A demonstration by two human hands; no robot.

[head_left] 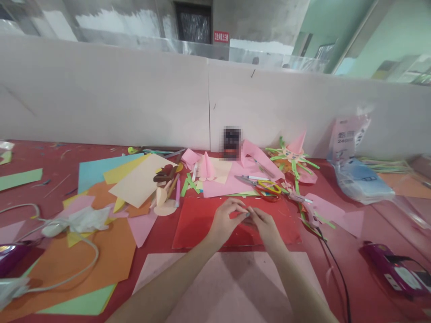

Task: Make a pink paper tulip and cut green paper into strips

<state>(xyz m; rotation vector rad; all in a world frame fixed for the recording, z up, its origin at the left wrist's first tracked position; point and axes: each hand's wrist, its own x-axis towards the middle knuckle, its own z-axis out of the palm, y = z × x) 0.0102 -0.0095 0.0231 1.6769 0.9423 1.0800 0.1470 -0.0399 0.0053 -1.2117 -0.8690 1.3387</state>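
Over the red board (198, 224), my left hand (225, 220) and my right hand (264, 223) meet at the fingertips. Both are closed in a pinch. A tiny teal spot shows at the left thumb tip; whether it is a nail or a small piece is unclear. Whatever lies between the fingers is too small to make out. Just beyond the hands are yellow-handled scissors (269, 185) and pink paper (218, 188). A folded pink paper cone (206, 167) stands behind the board. Nearer to me lies a pale pink sheet (235, 282).
Coloured paper sheets (111, 233) and a white cable (96, 258) spread over the left. On the right are a hot glue gun (311, 211) with a black cord, a purple power strip (390, 269) and a plastic tissue pack (360, 177). A paper figure (294, 154) stands by the white partition (134, 98).
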